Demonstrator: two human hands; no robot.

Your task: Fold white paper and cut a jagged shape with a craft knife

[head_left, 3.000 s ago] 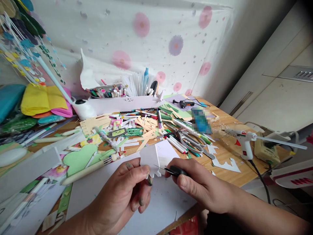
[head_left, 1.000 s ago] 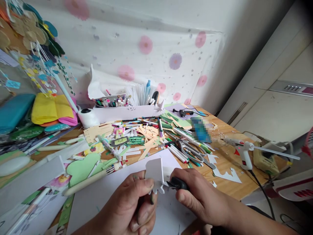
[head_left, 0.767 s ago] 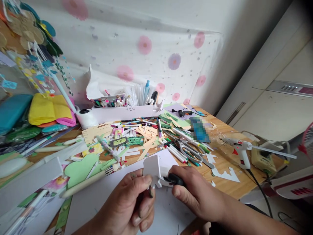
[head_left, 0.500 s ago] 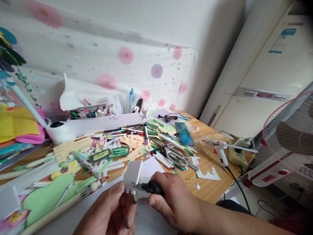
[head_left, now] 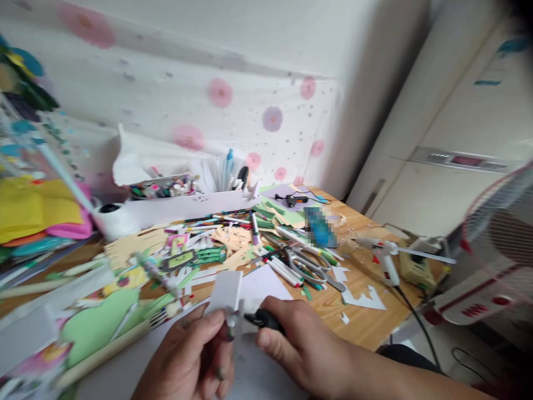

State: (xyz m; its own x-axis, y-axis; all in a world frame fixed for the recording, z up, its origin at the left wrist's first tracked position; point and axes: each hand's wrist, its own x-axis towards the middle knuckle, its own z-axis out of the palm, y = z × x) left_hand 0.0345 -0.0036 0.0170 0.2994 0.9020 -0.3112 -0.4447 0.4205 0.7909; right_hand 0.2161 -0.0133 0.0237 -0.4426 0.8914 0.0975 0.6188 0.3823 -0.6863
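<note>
My left hand pinches a small white paper cutout between thumb and fingers, low in the middle of the view. My right hand grips a black-handled cutting tool. Its tip sits at the cutout's lower edge, just right of my left thumb. Both hands hover over a large white sheet lying on the wooden table. The picture is motion-blurred, so the tool's blade is hard to make out.
Grey scissors, markers and coloured paper scraps litter the table behind my hands. A white glue gun with its cord stands at the right. A white pen box sits at the back, a fan at the far right.
The view has swung right and up, bringing the fan in. My hands stay together on the cutout, with the tool's tip moved closer to my left thumb.
</note>
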